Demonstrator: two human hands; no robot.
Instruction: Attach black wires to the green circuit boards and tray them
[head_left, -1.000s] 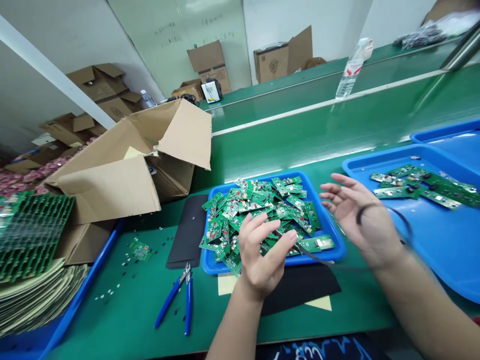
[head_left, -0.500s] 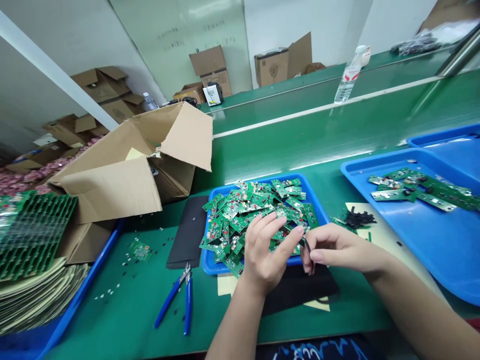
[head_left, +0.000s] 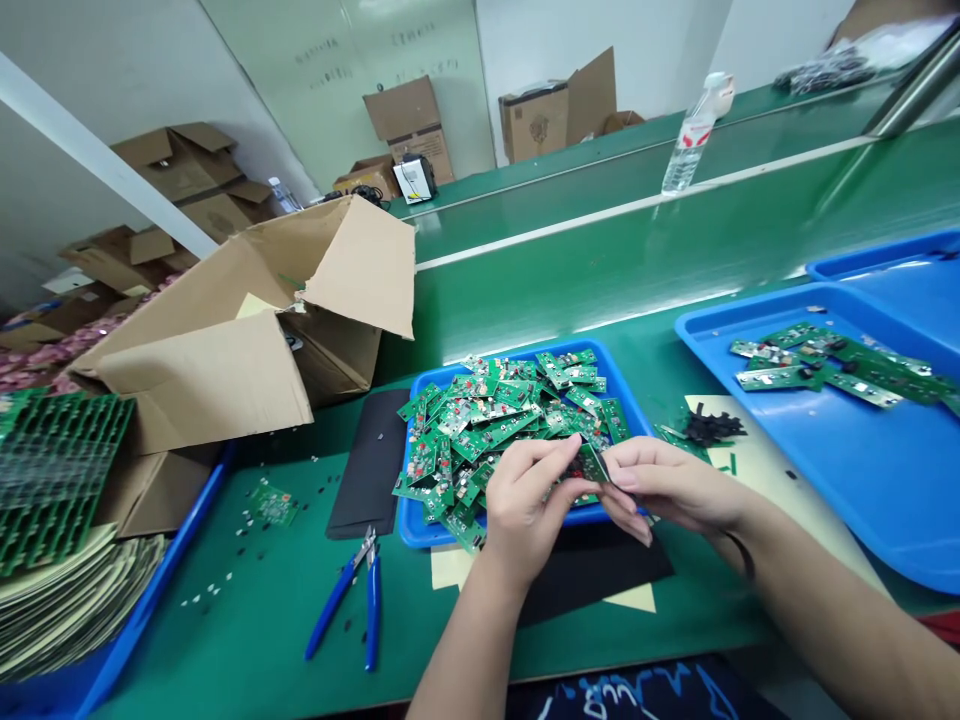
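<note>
Green boards everywhere, and we're holding one small circuit board [head_left: 589,466] between both hands at lower centre of the frame, right over the near edge of the small blue tray [head_left: 615,385]. Our left hand [head_left: 521,500] is pinching its left end with thumb and fingertips closed on it, and our right hand [head_left: 664,487] is gripping the other end the same way, fingers curled shut around the edge.

Progress-wise, we're judging this as early going: the heap of loose boards [head_left: 502,420] in that tray is still piled high, too many to count, while the big blue tray [head_left: 862,470] at the right is carrying only a handful, maybe six or seven, laid in a loose row [head_left: 817,365]. So most of the pile looks left to go through.

Counting the rest: we're seeing three blue trays on this side plus one at lower left, one pair of blue-handled cutters [head_left: 352,595] at bottom centre, one open cardboard box [head_left: 225,350] at left, one water bottle [head_left: 686,140] at upper right, and one little clump of black scraps [head_left: 709,427] between the trays.
</note>
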